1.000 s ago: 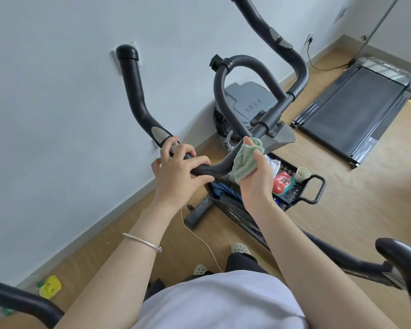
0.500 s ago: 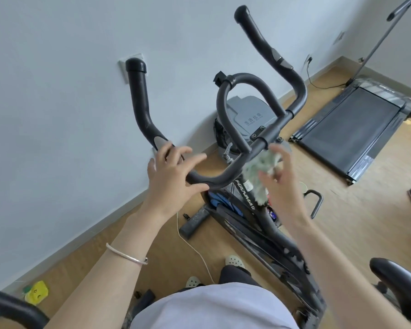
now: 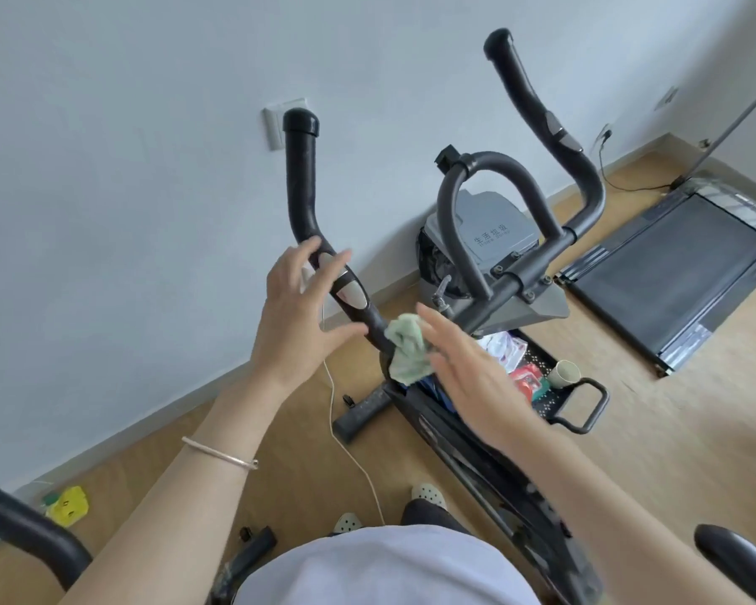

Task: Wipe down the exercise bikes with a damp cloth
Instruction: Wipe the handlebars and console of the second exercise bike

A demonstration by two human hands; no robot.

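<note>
The exercise bike's black handlebar (image 3: 300,185) rises in front of me, with a second grip (image 3: 537,107) to the right and a loop bar (image 3: 489,161) between them. A crumpled pale green cloth (image 3: 404,349) lies against the lower bend of the left grip. My right hand (image 3: 468,373) is beside it with straight fingers, touching the cloth's right side. My left hand (image 3: 297,325) hovers at the left grip by its silver sensor pad, fingers spread on either side of the bar without closing round it.
A grey lidded bin (image 3: 494,233) stands by the wall behind the bike. A black tray (image 3: 585,403) holds a cup (image 3: 564,373) and packets. A treadmill (image 3: 673,272) lies at the right. A white cable (image 3: 350,451) runs across the wooden floor. Another bike's grip (image 3: 27,530) is at bottom left.
My left hand has let go of the bar and spread its fingers. My right hand has carried the cloth leftward to the lower left grip and straightened its fingers.
</note>
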